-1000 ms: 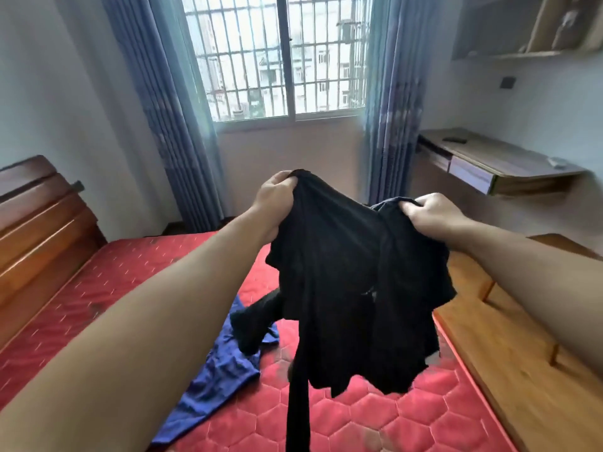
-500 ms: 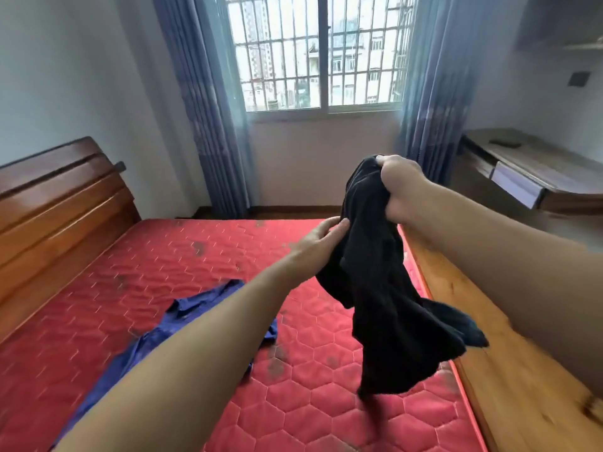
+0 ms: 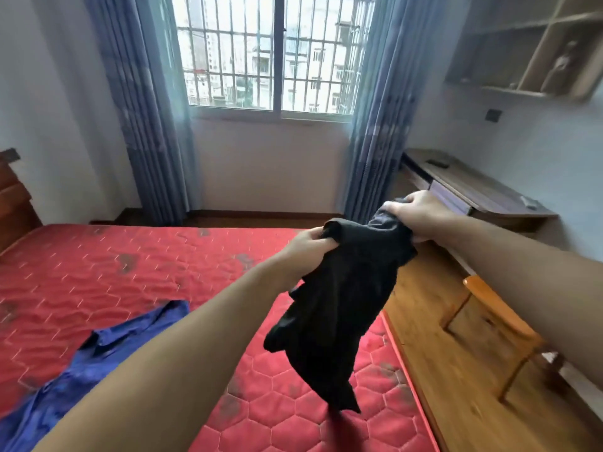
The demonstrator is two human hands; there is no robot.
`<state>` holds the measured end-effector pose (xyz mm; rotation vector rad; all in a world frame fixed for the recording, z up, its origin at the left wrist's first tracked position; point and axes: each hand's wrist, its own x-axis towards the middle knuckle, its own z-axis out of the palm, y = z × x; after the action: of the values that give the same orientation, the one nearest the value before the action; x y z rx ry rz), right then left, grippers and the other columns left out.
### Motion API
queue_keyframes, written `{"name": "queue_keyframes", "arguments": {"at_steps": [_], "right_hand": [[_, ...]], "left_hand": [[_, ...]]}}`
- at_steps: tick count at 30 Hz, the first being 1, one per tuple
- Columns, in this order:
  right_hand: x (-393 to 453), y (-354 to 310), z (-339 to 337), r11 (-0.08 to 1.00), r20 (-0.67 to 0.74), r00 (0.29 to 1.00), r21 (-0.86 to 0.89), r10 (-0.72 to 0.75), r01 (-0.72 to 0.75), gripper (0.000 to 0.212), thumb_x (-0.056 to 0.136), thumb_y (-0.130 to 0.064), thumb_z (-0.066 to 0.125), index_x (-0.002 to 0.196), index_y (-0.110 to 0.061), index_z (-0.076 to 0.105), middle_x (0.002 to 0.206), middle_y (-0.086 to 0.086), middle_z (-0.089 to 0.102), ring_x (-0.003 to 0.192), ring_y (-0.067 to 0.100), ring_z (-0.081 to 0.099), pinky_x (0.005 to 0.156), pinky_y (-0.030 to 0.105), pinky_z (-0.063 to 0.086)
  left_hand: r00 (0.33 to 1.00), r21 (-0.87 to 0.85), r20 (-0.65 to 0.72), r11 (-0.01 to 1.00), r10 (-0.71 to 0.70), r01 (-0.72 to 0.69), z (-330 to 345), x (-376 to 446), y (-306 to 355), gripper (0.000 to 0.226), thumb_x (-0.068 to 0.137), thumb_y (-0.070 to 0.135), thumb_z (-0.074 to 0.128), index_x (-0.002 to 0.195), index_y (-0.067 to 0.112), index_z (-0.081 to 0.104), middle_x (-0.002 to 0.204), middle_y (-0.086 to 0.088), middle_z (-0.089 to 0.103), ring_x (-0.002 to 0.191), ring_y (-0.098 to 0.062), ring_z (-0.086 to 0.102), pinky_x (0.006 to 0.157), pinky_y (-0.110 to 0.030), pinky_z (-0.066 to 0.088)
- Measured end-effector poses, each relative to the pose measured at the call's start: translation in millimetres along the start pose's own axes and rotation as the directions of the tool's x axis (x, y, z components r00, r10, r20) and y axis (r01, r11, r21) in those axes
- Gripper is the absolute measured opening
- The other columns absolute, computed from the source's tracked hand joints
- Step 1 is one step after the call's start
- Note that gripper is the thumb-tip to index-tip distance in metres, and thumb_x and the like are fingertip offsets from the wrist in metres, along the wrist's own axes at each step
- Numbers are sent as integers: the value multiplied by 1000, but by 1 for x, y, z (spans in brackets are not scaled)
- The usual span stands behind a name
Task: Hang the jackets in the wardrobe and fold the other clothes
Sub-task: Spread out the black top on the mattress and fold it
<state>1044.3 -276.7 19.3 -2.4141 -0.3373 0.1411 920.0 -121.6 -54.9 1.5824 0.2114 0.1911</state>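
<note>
A black garment (image 3: 339, 308) hangs bunched in the air over the right side of the red mattress (image 3: 130, 275). My left hand (image 3: 308, 247) grips its upper left edge. My right hand (image 3: 414, 216), higher and further right, grips its top edge. The cloth's lower end dangles just above the mattress. A blue garment (image 3: 75, 383) lies spread on the mattress at lower left, partly hidden by my left forearm.
A wooden headboard (image 3: 13, 197) stands at far left. The bed's wooden side rail (image 3: 434, 380) runs along the right, with an orange wooden chair (image 3: 496, 324) beside it. A wall desk (image 3: 473, 187) and shelves (image 3: 535, 47) are at right; a barred window (image 3: 270, 53) with blue curtains faces me.
My left hand, open beside the cloth half a second ago, now grips the black garment. My right hand has lowered and moved right, and the garment hangs between both hands.
</note>
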Motion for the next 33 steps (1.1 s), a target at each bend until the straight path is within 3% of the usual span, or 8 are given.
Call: {"name": "queue_keyframes", "arguments": {"at_steps": [2, 8, 14, 19, 24, 28, 31, 33], "right_hand": [[1, 7, 12, 981, 78, 991, -153, -105, 116, 37, 87, -52, 60, 94, -16, 65, 89, 2, 68, 80, 22, 68, 76, 35, 56], [-3, 4, 41, 980, 568, 799, 121, -200, 159, 37, 91, -52, 56, 110, -22, 63, 98, 3, 71, 84, 21, 73, 68, 31, 57], [26, 25, 47, 938, 567, 795, 346, -218, 10, 12, 92, -7, 60, 98, -5, 70, 88, 12, 69, 74, 18, 68, 64, 29, 56], [33, 28, 36, 955, 518, 815, 264, -259, 135, 17, 85, 2, 61, 97, -4, 70, 84, 13, 66, 67, 16, 66, 60, 25, 57], [35, 35, 35, 982, 644, 744, 70, -178, 174, 41, 82, 1, 57, 116, -20, 59, 94, 13, 68, 71, 18, 62, 53, 24, 50], [38, 49, 35, 788, 469, 835, -380, -288, 485, 28, 77, -4, 54, 95, -15, 73, 89, 9, 71, 71, 21, 66, 61, 28, 56], [51, 55, 14, 841, 262, 891, -311, -372, 443, 24, 74, -4, 54, 77, -17, 74, 87, 6, 71, 77, 21, 68, 71, 32, 59], [53, 54, 0, 903, 195, 917, -190, -349, 384, 25, 74, -5, 51, 73, -18, 72, 79, 6, 72, 64, 19, 69, 58, 31, 59]], "left_hand": [[998, -211, 9, 975, -64, 64, 4, 10, 1, 18, 98, 12, 51, 98, 18, 68, 91, -5, 70, 79, -17, 66, 72, -29, 54], [941, -374, 205, 867, -270, 330, 9, 21, -8, 35, 93, 25, 37, 90, 5, 66, 84, -11, 66, 68, -19, 64, 64, -24, 51], [954, -175, 138, 941, -267, 289, 8, 15, -8, 28, 94, 3, 42, 115, 3, 61, 89, -9, 66, 75, -15, 65, 66, -22, 53], [960, 148, 89, 956, -266, 252, 11, 9, -3, 28, 93, 6, 55, 120, 10, 64, 95, -5, 67, 87, -19, 64, 72, -26, 52], [977, 133, 52, 971, -209, 201, 22, 14, 2, 30, 91, 6, 60, 119, 16, 66, 99, -6, 70, 88, -18, 68, 71, -26, 53], [963, 206, -18, 942, -268, 266, 25, 12, 5, 19, 96, 30, 57, 98, 17, 71, 77, 6, 68, 64, -3, 63, 53, -16, 46], [947, 360, -86, 877, -309, 319, 22, 10, -2, 16, 94, 28, 60, 84, 19, 69, 61, 8, 62, 46, -3, 56, 44, -14, 41], [935, 447, -154, 822, -319, 354, 21, 11, -8, 11, 90, 26, 65, 81, 19, 64, 64, 5, 60, 46, -7, 55, 44, -17, 40]]}}
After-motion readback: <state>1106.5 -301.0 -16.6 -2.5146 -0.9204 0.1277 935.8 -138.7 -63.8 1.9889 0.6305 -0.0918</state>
